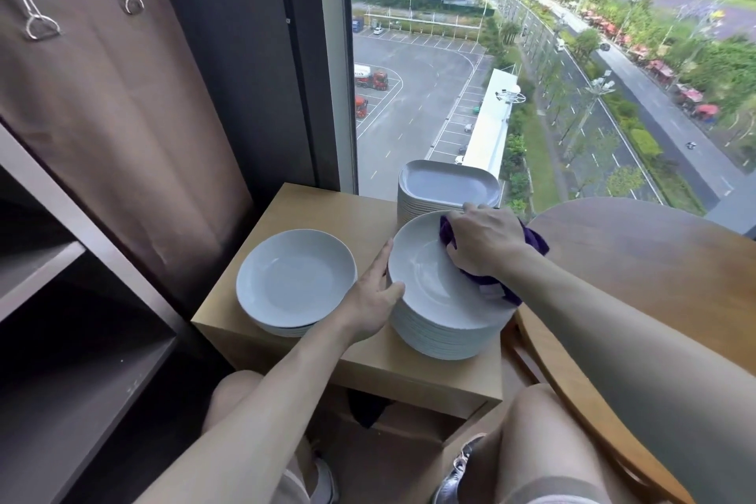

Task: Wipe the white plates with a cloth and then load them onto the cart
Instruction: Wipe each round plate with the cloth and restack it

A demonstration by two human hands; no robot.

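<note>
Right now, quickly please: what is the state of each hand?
Left hand: holds the rim of the top white round plate on the tall stack.
Right hand: grips the purple cloth, pressed on that plate.

from my screen i see a small wooden side table (294, 213) standing against a tall window (532, 33). just to its right is a round wooden table (638, 258) with a darker top. a brown curtain (114, 115) hangs on the left, with two metal clips (30, 4) fastened near its top edge. a dark window frame (245, 53) runs upright between the curtain and the glass. through the glass, far below, lies a grey car park (413, 102) with painted bays. a red truck (370, 78) is parked at its left side, a long white roof (491, 127) runs beside it, and a tree-lined road (654, 115) lies to the right.
</note>
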